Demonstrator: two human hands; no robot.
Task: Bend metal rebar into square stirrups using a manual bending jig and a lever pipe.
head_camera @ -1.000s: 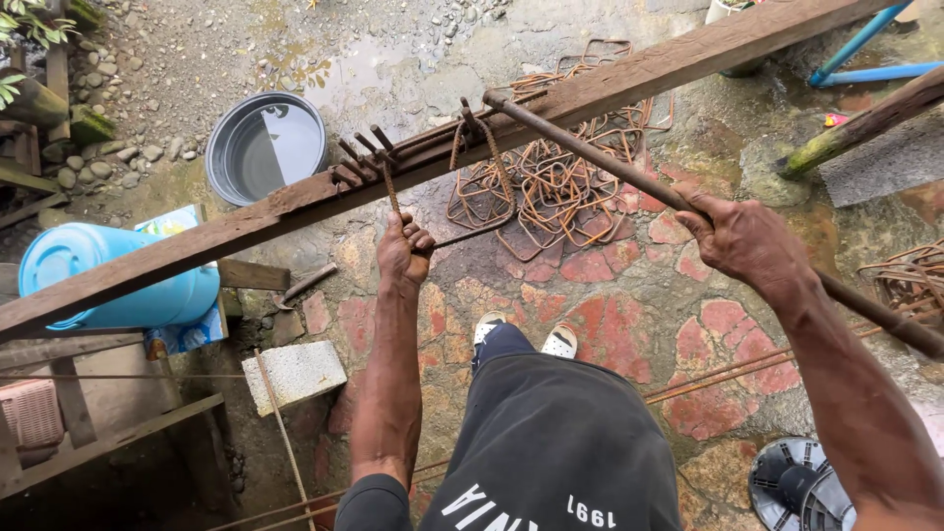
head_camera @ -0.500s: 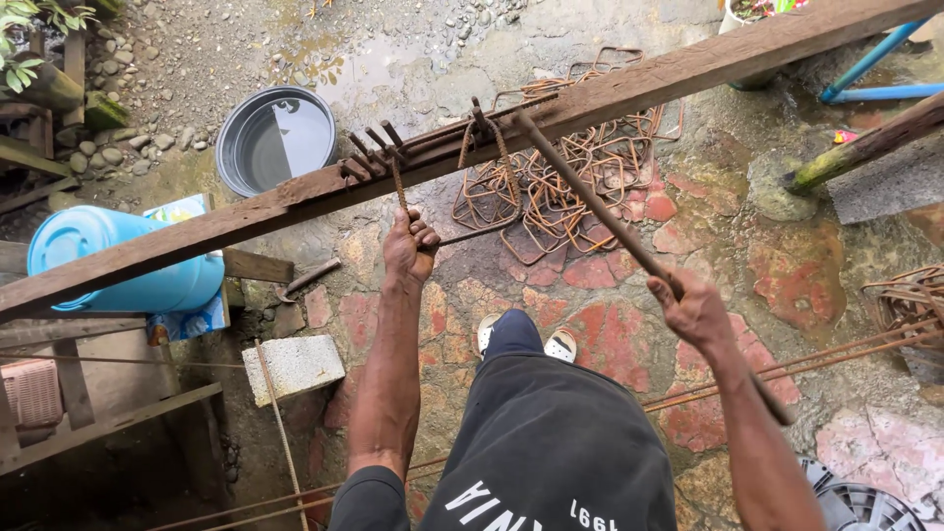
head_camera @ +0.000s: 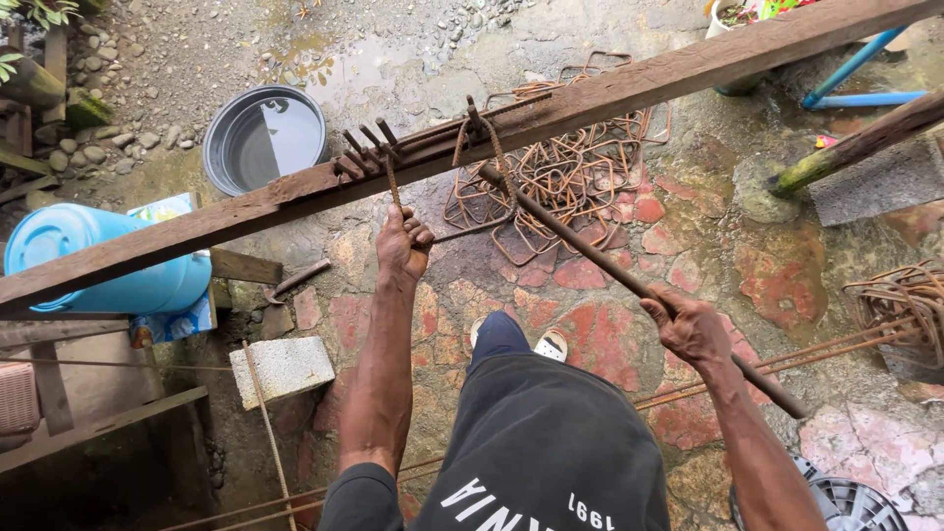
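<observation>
At the far left a smooth blue drum [head_camera: 93, 258] lies on its side under the plank [head_camera: 610, 93], a long, rough, weathered timber that crosses the view from low left to high right. Beyond it sits a round grey tub [head_camera: 264, 138] of water, and below it a pale concrete block [head_camera: 283, 366] on wet, reddish stone paving.

The left hand [head_camera: 403, 244] is closed in a fist around the rod [head_camera: 393, 187], a thin, rusty steel bar that runs up to a row of short pegs [head_camera: 364, 149] standing from the plank. Its near end is hidden in the palm.

Right of that, the rod's bent part hooks at the plank, where the tip of the lever [head_camera: 590, 256] meets it; the exact contact is too small to read. The lever is a long, dark, round bar, rust-pitted. Behind it lies a heap of stirrups [head_camera: 570, 187], square loops of the same rusty rod.

The right hand [head_camera: 693, 329] is wrapped tight around the lever, about midway along it.

The risk, as I judge it: the lever tip could slip off the thin rod under load, so the bar swings free and the rod whips in the left fist. Wet stones underfoot would make that worse. Rough rust could also cut bare palms.

At the right edge, more coiled rod [head_camera: 905, 300] rests on the paving.
</observation>
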